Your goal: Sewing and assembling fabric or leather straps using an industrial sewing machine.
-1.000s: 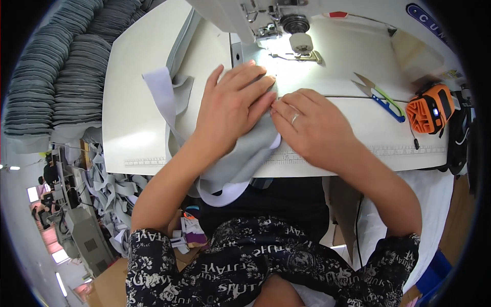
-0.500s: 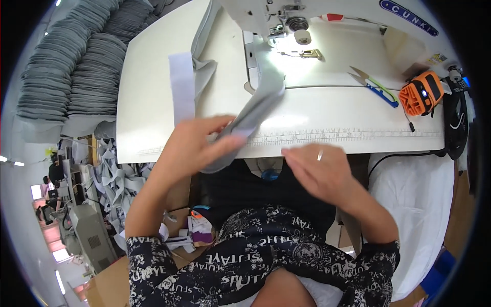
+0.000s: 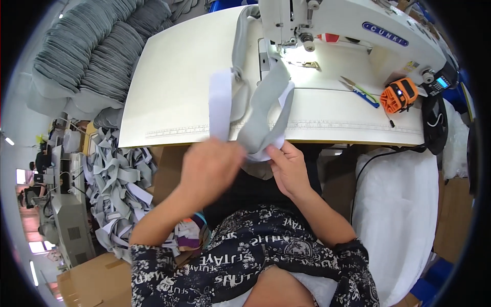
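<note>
A grey fabric strip (image 3: 263,97) with white parts comes down from under the sewing machine's needle area and loops at the table's front edge. My right hand (image 3: 292,171) pinches the low part of this loop between thumb and fingers. My left hand (image 3: 210,166) is curled beside the loop, blurred by motion. A white strip end (image 3: 220,105) runs down to my left hand, which seems closed on it; the fingertips are hidden. Another grey length (image 3: 240,46) of fabric stretches from beside this white end to the table's far edge.
The sewing machine (image 3: 348,20) stands over the table (image 3: 179,71). Thread snips (image 3: 360,92), an orange device (image 3: 399,95) and a black cable lie at the right. Stacked grey pieces (image 3: 66,56) rise at far left; loose strips (image 3: 117,189) heap below. A white bag (image 3: 396,210) is at right.
My right hand, apart from the fabric before, now pinches the loop. My left hand has moved right and curled. The white strip end has shifted right, and the whole view has shifted too.
</note>
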Demonstrator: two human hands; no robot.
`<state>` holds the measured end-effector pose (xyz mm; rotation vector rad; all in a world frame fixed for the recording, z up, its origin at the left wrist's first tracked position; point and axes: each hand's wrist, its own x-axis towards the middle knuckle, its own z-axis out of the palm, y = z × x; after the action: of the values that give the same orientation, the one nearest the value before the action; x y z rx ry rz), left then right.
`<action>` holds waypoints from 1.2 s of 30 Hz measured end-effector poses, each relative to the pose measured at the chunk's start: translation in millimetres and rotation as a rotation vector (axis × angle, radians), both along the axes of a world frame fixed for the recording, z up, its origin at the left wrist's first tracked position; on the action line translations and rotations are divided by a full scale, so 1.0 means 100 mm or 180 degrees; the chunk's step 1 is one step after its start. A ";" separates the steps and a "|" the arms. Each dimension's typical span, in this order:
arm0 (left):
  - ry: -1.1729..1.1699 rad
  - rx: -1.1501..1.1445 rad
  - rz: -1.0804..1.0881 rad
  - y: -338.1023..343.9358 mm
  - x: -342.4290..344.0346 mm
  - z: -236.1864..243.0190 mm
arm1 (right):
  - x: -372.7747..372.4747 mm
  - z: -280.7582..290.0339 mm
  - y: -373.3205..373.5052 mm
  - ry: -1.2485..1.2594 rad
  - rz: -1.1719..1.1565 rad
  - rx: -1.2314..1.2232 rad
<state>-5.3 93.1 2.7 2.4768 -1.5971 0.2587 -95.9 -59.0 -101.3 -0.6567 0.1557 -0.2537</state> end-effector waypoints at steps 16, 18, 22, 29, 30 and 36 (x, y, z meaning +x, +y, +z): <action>0.5242 -0.3209 0.0745 -0.01 0.52 -0.32 | -0.10 0.03 -0.34 0.0294 -0.0545 -0.1370; 0.5036 -0.4244 0.0561 -0.07 0.29 -0.16 | -0.08 0.15 -0.36 0.0219 -0.0570 -0.1153; 0.5587 -0.4130 -0.2276 0.18 0.15 -0.49 | 0.05 0.20 -0.32 -0.0861 -0.0247 0.0392; 0.5191 -0.3076 0.0504 0.16 -0.10 -0.58 | 0.01 0.32 0.02 -0.0299 0.0278 0.0780; 0.4797 -0.2678 0.0923 0.18 -0.13 -0.53 | -0.01 0.30 0.03 -0.0055 0.0324 0.0371; 0.1926 -0.1357 0.1233 0.38 -0.13 -0.41 | -0.12 0.19 0.02 0.0625 -0.0056 -0.0555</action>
<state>-18.6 131.2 -38.0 2.2027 -0.7337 -0.0933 -108.0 -57.4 -82.8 -0.8537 0.3304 -0.2210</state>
